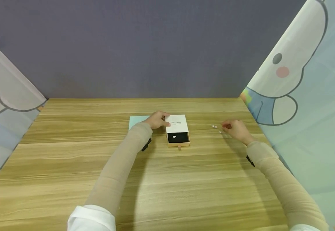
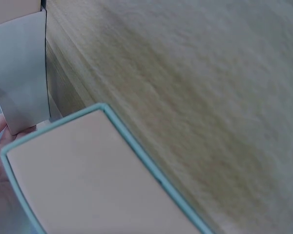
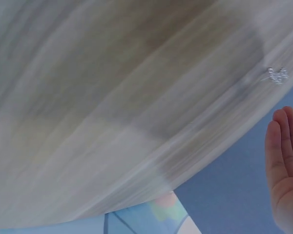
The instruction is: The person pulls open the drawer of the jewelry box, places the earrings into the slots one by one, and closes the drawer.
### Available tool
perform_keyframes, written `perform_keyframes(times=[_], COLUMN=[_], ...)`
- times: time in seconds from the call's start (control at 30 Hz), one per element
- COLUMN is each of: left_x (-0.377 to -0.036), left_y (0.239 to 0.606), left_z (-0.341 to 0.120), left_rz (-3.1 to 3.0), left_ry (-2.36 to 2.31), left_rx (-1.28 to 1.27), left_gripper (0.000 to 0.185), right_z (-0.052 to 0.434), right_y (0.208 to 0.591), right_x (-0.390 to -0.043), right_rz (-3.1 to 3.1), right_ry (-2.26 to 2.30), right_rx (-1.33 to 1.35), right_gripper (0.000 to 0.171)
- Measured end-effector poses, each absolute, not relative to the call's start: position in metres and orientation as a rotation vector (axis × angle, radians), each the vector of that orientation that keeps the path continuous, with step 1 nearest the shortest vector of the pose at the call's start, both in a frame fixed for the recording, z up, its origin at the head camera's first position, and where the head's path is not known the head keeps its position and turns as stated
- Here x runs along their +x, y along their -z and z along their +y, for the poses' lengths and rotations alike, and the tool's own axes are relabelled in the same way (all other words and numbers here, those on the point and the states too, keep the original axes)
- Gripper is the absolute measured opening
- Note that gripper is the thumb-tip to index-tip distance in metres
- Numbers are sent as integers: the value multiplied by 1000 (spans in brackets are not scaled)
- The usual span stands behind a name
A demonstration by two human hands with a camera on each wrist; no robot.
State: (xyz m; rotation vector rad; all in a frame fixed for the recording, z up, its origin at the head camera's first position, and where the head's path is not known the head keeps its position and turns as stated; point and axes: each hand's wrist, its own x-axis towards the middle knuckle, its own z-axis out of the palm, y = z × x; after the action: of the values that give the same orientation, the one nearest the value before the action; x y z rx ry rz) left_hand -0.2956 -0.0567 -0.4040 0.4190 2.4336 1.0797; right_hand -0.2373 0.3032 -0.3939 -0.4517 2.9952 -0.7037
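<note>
My left hand (image 1: 157, 120) holds a small white jewelry box sleeve (image 1: 177, 125) at its left side, thumb on the near part and fingers toward the back edge. A drawer (image 1: 181, 144) with a black lining slides partly out of the front, and one small silvery earring (image 1: 174, 137) lies inside. The left wrist view shows the sleeve (image 2: 22, 68) with fingers at its end. My right hand (image 1: 236, 130) hovers at the right, fingers loosely bent, beside several small shiny earrings (image 1: 214, 126). In the right wrist view a sparkling earring (image 3: 277, 75) lies on the table near the fingers.
A mint-green box or lid (image 1: 136, 120) lies partly beneath my left wrist; its mint rim and pale inner surface (image 2: 97, 175) fill the lower left wrist view. The wooden table (image 1: 167, 186) meets a dark grey backdrop (image 1: 144, 48), with cartoon-printed cloth (image 1: 320, 144) at both sides.
</note>
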Motion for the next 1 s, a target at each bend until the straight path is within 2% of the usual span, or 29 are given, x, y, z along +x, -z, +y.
perform_keyframes(times=[1.0], left_x=[-293], left_y=[403], left_z=[-51], left_rz=[2430], left_ry=[-1082], left_rx=[409], left_gripper=[61], right_z=[310], right_y=[411], right_x=[-238], right_rz=[2932], right_ry=[546], right_rx=[-469], right_gripper=[20])
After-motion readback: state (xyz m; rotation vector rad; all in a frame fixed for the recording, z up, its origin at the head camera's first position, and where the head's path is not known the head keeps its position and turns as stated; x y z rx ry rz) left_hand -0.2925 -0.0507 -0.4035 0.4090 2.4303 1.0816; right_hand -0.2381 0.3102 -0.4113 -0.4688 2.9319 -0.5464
